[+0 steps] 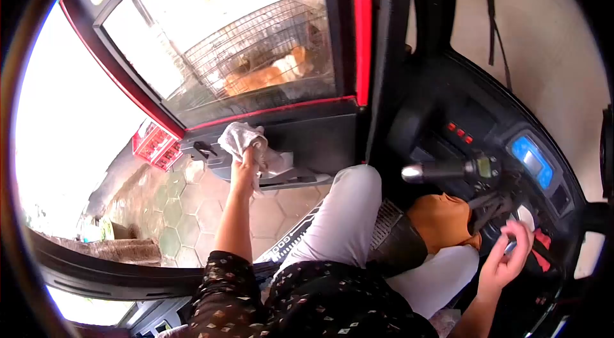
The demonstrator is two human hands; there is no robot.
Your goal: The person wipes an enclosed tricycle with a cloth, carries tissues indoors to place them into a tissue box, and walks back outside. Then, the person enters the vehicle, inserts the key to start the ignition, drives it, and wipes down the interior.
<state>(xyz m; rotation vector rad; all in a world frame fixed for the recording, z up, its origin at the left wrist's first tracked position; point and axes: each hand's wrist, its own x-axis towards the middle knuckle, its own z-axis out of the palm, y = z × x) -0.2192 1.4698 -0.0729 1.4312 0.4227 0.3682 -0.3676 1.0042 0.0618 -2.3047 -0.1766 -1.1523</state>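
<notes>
My left hand (242, 175) is closed on a crumpled pale cloth (243, 140). The cloth lies against the dark lower panel (320, 136) of the open vehicle door, beside its black handle (203, 149); part of it hangs below my fingers. My right hand (510, 258) is raised over my right knee, near the dashboard. Its fingers are loosely bent, with a gap between thumb and fingers, and I see nothing clearly held in it. Just beyond its fingertips is a small white object (526, 216) whose kind I cannot make out.
A handlebar grip (435, 172) juts out before the dashboard with its blue-framed display (532, 162). An orange-brown cloth-like item (441, 220) lies between my knees. Beyond the door window (224, 37) an orange-and-white animal (272, 76) is by a wire cage (249, 37). A red crate (157, 146) stands outside.
</notes>
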